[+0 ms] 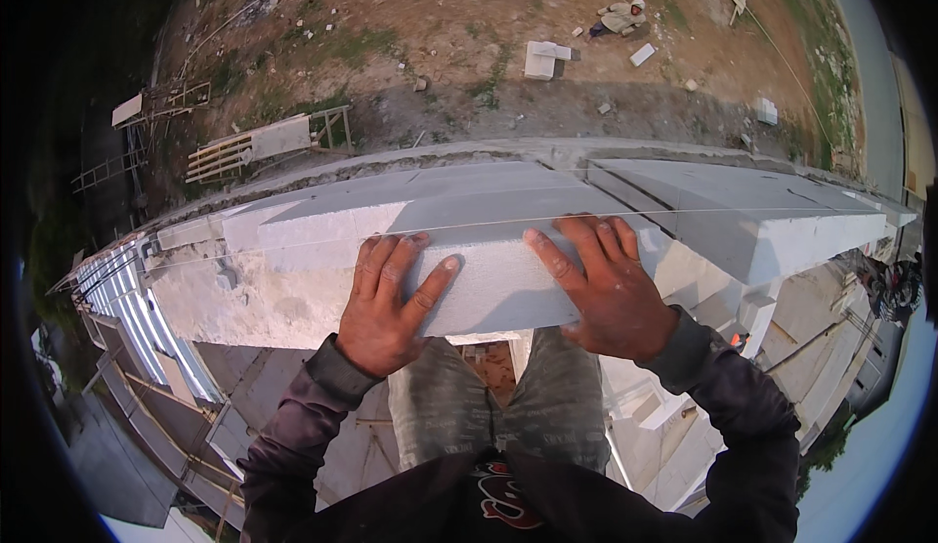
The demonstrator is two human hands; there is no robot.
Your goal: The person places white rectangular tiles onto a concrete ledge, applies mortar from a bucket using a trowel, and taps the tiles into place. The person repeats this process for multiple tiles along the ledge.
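Brown, patchy ground (469,40), dotted with grass and rubble, spread out far below a pale wall (244,294). On that ground a person in a light hooded top (623,20) sat near a small group of white blocks (540,61), and to the left lay a slatted wooden frame (220,159) with a pale board (280,139) resting on it. At the right of the wall a narrow slot (630,194) ran between pale slabs; it was too dark to tell what lay inside.

The white block (498,279) was at the near side of the wall, just in front of the grey trousers (440,411), with a shadow across part of its face. The left hand (386,299) rested at its left part, fingers close together and thumb held well away. The right hand (611,289) lay at its right part, fingers fanned and fingertips over the far edge. A thin string (479,222) stretched across just beyond the block, near the fingertips; whether they touched it could not be told.
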